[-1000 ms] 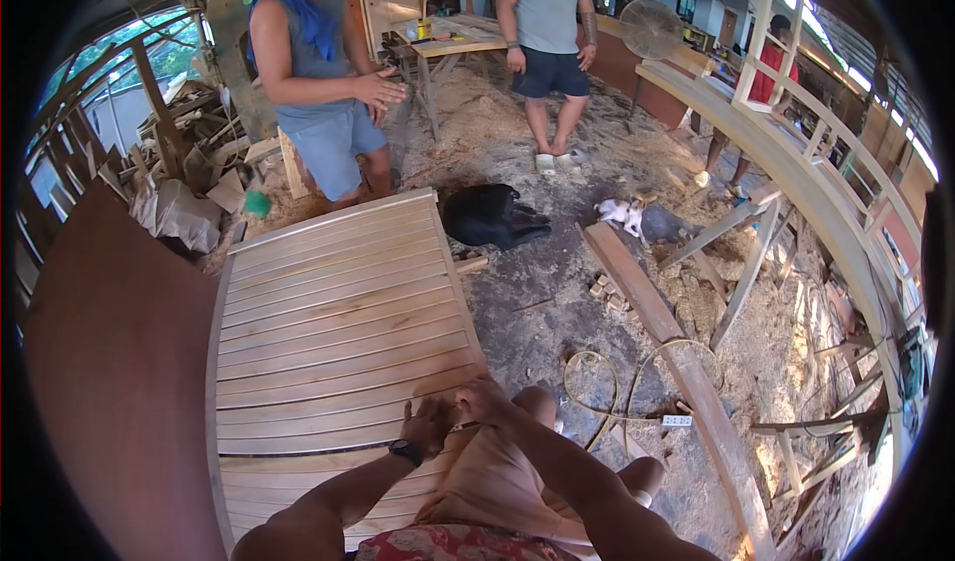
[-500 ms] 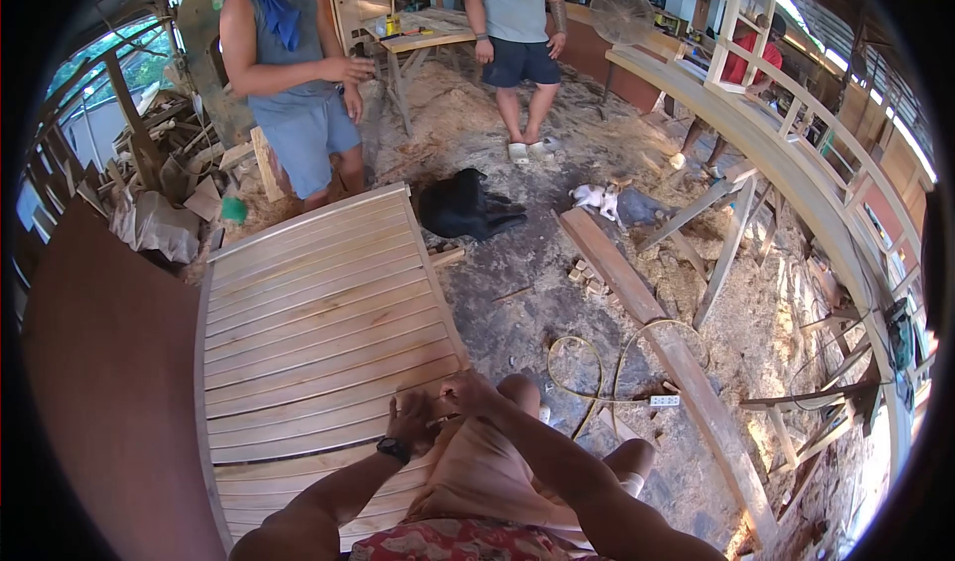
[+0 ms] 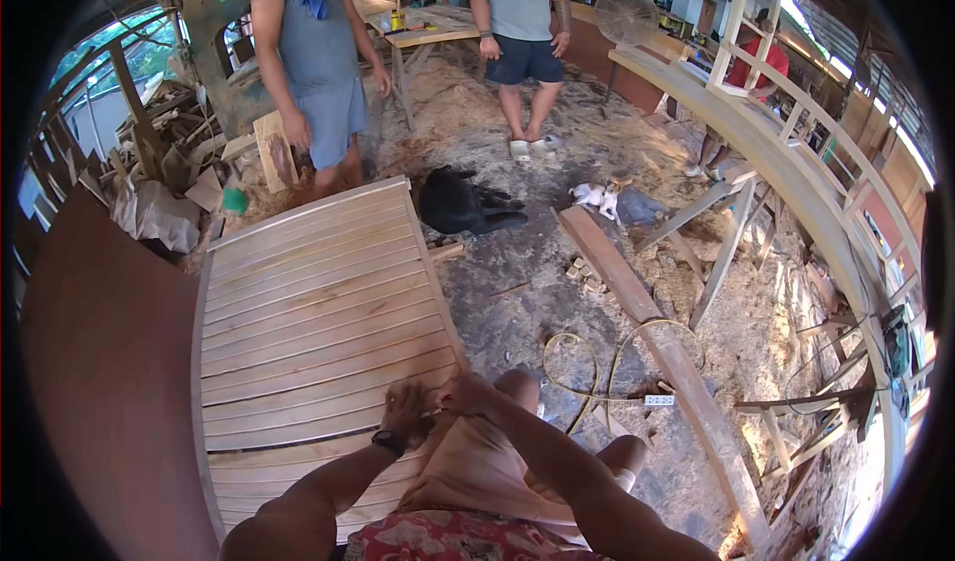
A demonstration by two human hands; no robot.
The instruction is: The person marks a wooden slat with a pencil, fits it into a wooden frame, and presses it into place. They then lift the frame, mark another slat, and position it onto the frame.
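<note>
A slatted wooden panel [image 3: 318, 307] lies before me, its pale boards running across it with dark gaps between some. On its slats near the right edge rests my left hand [image 3: 405, 409], fingers apart, with a dark watch [image 3: 389, 442] on the wrist. Close beside it my right hand [image 3: 462, 393] is closed at the panel's right edge, above my knee. Whatever the right fingers hold is too small or hidden to make out. The two hands are almost touching.
A black dog [image 3: 466, 203] and a small white dog [image 3: 600, 198] lie on the sawdust floor. A long plank [image 3: 662, 347], a yellow cord [image 3: 589, 395] and a power strip [image 3: 659, 400] are to the right. One person [image 3: 323, 74] stands beyond the panel, another [image 3: 525, 24] farther back.
The person at the left has lowered a raised arm and shifted slightly right. My left hand has moved slightly up on the slats; my right hand stays nearly in place.
</note>
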